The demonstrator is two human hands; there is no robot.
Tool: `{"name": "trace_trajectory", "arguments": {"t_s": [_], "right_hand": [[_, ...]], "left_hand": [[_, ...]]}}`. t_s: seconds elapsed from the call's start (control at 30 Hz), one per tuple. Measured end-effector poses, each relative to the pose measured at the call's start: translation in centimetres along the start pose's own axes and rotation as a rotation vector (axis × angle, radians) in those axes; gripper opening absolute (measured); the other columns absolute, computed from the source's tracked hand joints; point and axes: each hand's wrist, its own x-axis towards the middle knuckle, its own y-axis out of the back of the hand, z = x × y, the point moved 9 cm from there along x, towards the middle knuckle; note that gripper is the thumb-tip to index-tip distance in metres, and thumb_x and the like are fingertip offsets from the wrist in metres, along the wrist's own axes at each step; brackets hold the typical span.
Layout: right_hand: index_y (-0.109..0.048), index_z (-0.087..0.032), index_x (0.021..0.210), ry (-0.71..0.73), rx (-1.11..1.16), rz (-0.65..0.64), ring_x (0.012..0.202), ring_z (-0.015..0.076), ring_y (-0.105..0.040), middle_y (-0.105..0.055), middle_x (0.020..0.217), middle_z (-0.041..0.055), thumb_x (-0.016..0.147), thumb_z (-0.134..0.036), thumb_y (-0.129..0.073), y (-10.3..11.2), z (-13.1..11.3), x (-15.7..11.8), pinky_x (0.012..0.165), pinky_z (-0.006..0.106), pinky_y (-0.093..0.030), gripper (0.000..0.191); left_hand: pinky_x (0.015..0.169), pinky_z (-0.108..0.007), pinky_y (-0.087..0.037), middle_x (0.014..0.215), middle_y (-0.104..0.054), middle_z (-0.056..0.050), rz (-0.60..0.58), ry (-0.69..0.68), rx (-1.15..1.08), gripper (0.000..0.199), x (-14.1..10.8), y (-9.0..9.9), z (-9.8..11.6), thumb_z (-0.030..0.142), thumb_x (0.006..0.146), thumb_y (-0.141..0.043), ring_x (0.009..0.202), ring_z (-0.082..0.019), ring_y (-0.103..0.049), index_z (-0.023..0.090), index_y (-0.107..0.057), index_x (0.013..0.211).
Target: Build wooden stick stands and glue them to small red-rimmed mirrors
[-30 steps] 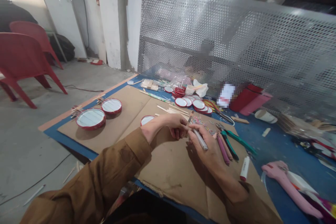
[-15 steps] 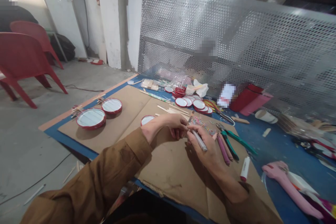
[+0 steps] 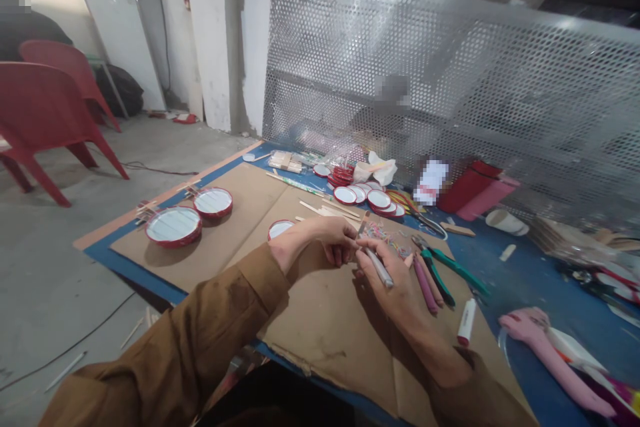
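My left hand (image 3: 341,237) is closed in a pinch on a flat wooden craft stick (image 3: 365,221), which pokes up between the hands. Wrapped in my right hand (image 3: 393,271) is a pale grey pen-like tool (image 3: 380,268); its tip is hidden at the fingers. Both sets of fingertips meet over the cardboard sheet (image 3: 320,320). Behind the left wrist a white disc with a red rim (image 3: 281,228) is partly covered. Loose craft sticks (image 3: 333,211) lie just beyond the hands, and short coloured bits (image 3: 383,232) are scattered beside them.
Pliers with green handles (image 3: 453,265), other pink-handled pliers (image 3: 425,285) and a capped marker (image 3: 467,322) lie to the right. Two red-rimmed round pieces (image 3: 173,225) stand at left. Stacked discs (image 3: 379,199) sit farther back, before a perforated metal panel (image 3: 440,73). A pink glue gun (image 3: 555,360) rests at right.
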Motion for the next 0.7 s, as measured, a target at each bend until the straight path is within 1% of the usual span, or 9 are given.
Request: {"name": "trace_trajectory", "arguments": {"t_s": [0.13, 0.23, 0.37, 0.5, 0.53, 0.57, 0.63, 0.67, 0.7], "right_hand": [[-0.067, -0.025, 0.097, 0.006, 0.009, 0.005, 0.103, 0.0313, -0.062, -0.073, 0.096, 0.0059, 0.082, -0.045, -0.046, -0.13, 0.14, -0.05, 0.108, 0.067, 0.008, 0.033], [-0.066, -0.025, 0.098, 0.013, 0.004, 0.000, 0.105, 0.0309, -0.061, -0.073, 0.100, 0.0059, 0.084, -0.046, -0.046, -0.19, 0.18, -0.09, 0.109, 0.065, 0.009, 0.033], [-0.065, -0.024, 0.098, 0.016, -0.013, 0.004, 0.105, 0.0306, -0.062, -0.072, 0.101, 0.0063, 0.084, -0.045, -0.045, -0.06, 0.04, -0.15, 0.109, 0.065, 0.008, 0.032], [-0.065, -0.024, 0.097, 0.021, -0.033, 0.014, 0.097, 0.0300, -0.064, -0.073, 0.096, 0.0065, 0.084, -0.044, -0.045, 0.20, -0.20, -0.10, 0.108, 0.067, 0.006, 0.031], [-0.065, -0.024, 0.096, 0.018, -0.032, 0.020, 0.095, 0.0295, -0.065, -0.073, 0.094, 0.0064, 0.084, -0.044, -0.046, 0.30, -0.20, -0.05, 0.108, 0.067, 0.004, 0.030], [-0.065, -0.023, 0.095, 0.013, -0.024, 0.026, 0.092, 0.0289, -0.065, -0.073, 0.091, 0.0064, 0.084, -0.043, -0.046, 0.40, -0.14, 0.00, 0.109, 0.067, -0.001, 0.030], [-0.065, -0.023, 0.093, -0.004, 0.012, 0.032, 0.087, 0.0277, -0.066, -0.072, 0.083, 0.0062, 0.085, -0.044, -0.046, 0.54, 0.04, 0.10, 0.108, 0.062, -0.020, 0.029], [-0.065, -0.023, 0.092, -0.011, 0.035, 0.034, 0.085, 0.0271, -0.066, -0.072, 0.080, 0.0062, 0.085, -0.044, -0.046, 0.61, 0.11, 0.14, 0.104, 0.058, -0.031, 0.029], [-0.065, -0.023, 0.092, -0.014, 0.057, 0.035, 0.083, 0.0266, -0.066, -0.071, 0.078, 0.0062, 0.085, -0.044, -0.047, 0.66, 0.12, 0.15, 0.099, 0.054, -0.038, 0.029]], "left_hand": [[0.061, -0.032, -0.054, 0.064, -0.063, -0.002, 0.000, -0.009, -0.004, 0.027, 0.11, 0.10, -0.06, 0.036, 0.090, -0.053, 0.054, -0.013, -0.062, 0.014, -0.057, 0.077], [0.060, -0.031, -0.054, 0.064, -0.062, -0.002, 0.000, -0.012, -0.009, 0.029, 0.23, 0.15, -0.15, 0.040, 0.088, -0.055, 0.054, -0.013, -0.062, 0.014, -0.057, 0.076], [0.057, -0.028, -0.054, 0.062, -0.062, -0.001, -0.009, -0.011, -0.023, 0.024, 0.46, 0.09, -0.40, 0.035, 0.090, -0.054, 0.053, -0.012, -0.062, 0.014, -0.056, 0.077], [0.057, -0.027, -0.054, 0.063, -0.062, 0.000, -0.035, -0.006, -0.039, 0.019, 0.71, -0.09, -0.71, 0.031, 0.090, -0.053, 0.054, -0.012, -0.062, 0.015, -0.056, 0.081], [0.058, -0.027, -0.054, 0.063, -0.062, 0.000, -0.042, -0.009, -0.040, 0.018, 0.72, -0.14, -0.70, 0.030, 0.090, -0.052, 0.055, -0.012, -0.062, 0.015, -0.057, 0.082], [0.058, -0.026, -0.054, 0.063, -0.063, 0.000, -0.046, -0.012, -0.042, 0.017, 0.71, -0.18, -0.65, 0.030, 0.090, -0.052, 0.055, -0.011, -0.062, 0.015, -0.057, 0.083], [0.057, -0.026, -0.054, 0.064, -0.063, 0.000, -0.044, -0.011, -0.046, 0.016, 0.65, -0.17, -0.57, 0.027, 0.091, -0.051, 0.055, -0.011, -0.062, 0.015, -0.057, 0.083], [0.056, -0.026, -0.054, 0.064, -0.063, 0.000, -0.046, -0.008, -0.048, 0.016, 0.63, -0.19, -0.57, 0.027, 0.091, -0.050, 0.055, -0.011, -0.062, 0.015, -0.057, 0.083], [0.056, -0.026, -0.054, 0.064, -0.063, 0.000, -0.049, -0.006, -0.050, 0.016, 0.63, -0.20, -0.59, 0.027, 0.091, -0.050, 0.055, -0.012, -0.062, 0.015, -0.057, 0.083]]}}
